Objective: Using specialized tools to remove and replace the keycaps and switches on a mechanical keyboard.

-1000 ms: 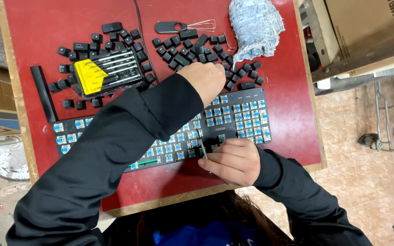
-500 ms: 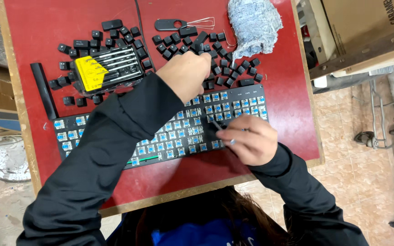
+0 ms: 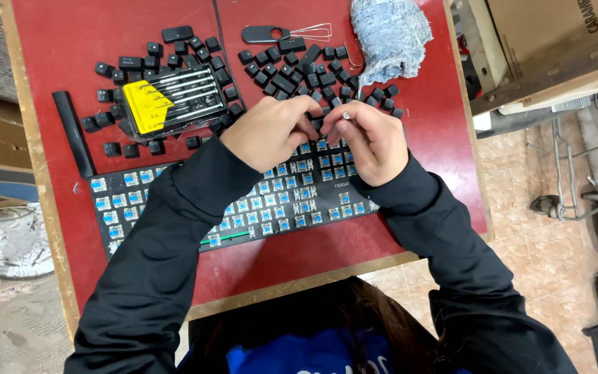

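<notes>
- Red tabletop (image 3: 140, 21) with worn wooden edge, tiled floor to the side, cardboard box (image 3: 555, 41) at upper corner.
- Left hand (image 3: 271, 131) and right hand (image 3: 372, 142) brought together over upper edge of keyboard (image 3: 292, 201), fingertips nearly touching.
- Both pinched around small dark piece, probably a keycap (image 3: 324, 125), with thin metal bit (image 3: 346, 116) poking from right-hand fingers; exact split of who holds what hard to tell.
- Left fingers curled closed toward the pinch; right fingers closed on the metal bit.
- Keyboard directly below the grip: black body, caps stripped, blue switches exposed, lying at a slant under both forearms.
- Loose black keycaps (image 3: 299, 66) scattered just above the grip, a few touching the knuckle area.
- Second keycap pile (image 3: 174, 52) up and left of the grip, around screwdriver kit.
- Screwdriver kit (image 3: 171, 104), yellow insert, clear lid, left of the grip, near left hand.
- Long black bar (image 3: 73, 131) far left of the grip, beside keyboard end.
- Wire keycap puller (image 3: 285, 32) with black handle above the grip, well apart.
- Bluish crumpled cloth (image 3: 389, 34) up and right of the grip, near keycap scatter.
- Black sleeves on both arms.
</notes>
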